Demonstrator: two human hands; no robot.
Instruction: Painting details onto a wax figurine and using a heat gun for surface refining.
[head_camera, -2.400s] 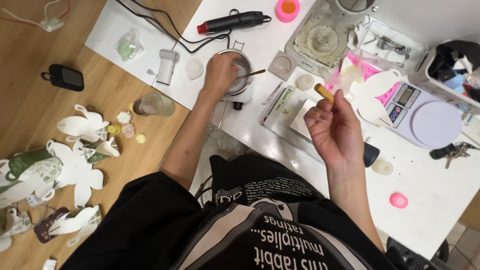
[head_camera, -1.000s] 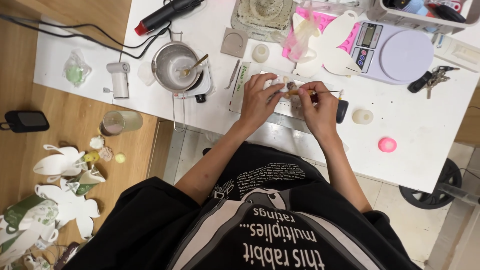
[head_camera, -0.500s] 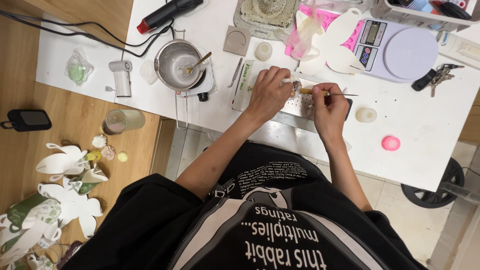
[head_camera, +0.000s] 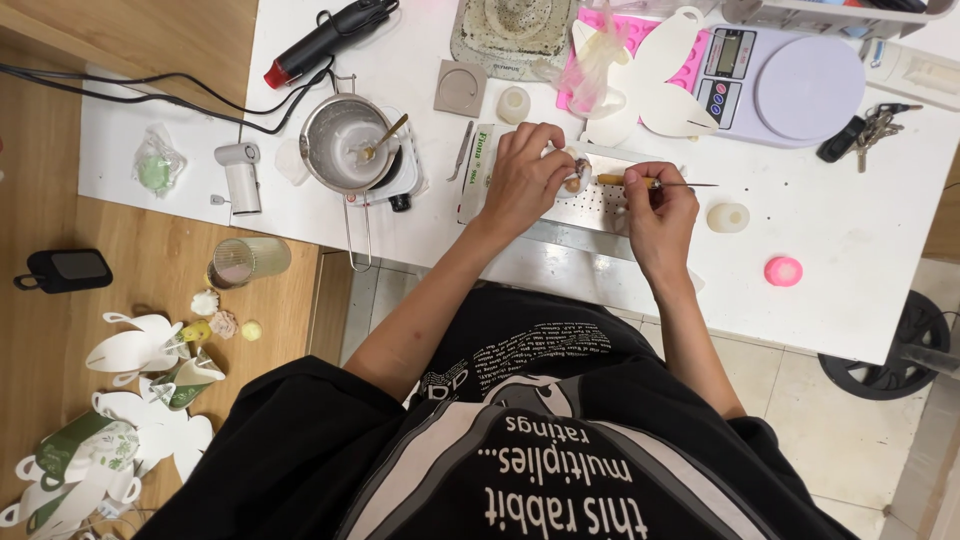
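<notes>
My left hand (head_camera: 527, 178) pinches a small pale rounded piece (head_camera: 575, 178) over a white perforated board (head_camera: 590, 205) on the white table (head_camera: 860, 260). My right hand (head_camera: 662, 210) grips a thin tool (head_camera: 650, 182) with a wooden handle and a metal needle tip. The handle end points at the small piece, and the needle sticks out to the right. Both hands sit close together at the table's middle.
A metal pot with a spoon (head_camera: 345, 145) stands on a small hot plate at left. A heat gun (head_camera: 325, 40), a scale (head_camera: 790, 85), keys (head_camera: 860, 130), a pink mould (head_camera: 783, 270), and a white mould (head_camera: 727, 216) lie around. Paper cutouts (head_camera: 140, 350) cover the wooden floor.
My left hand left the pot and came to the perforated board. My right hand came down to the board with the tool. The two hands have drawn together over the small piece.
</notes>
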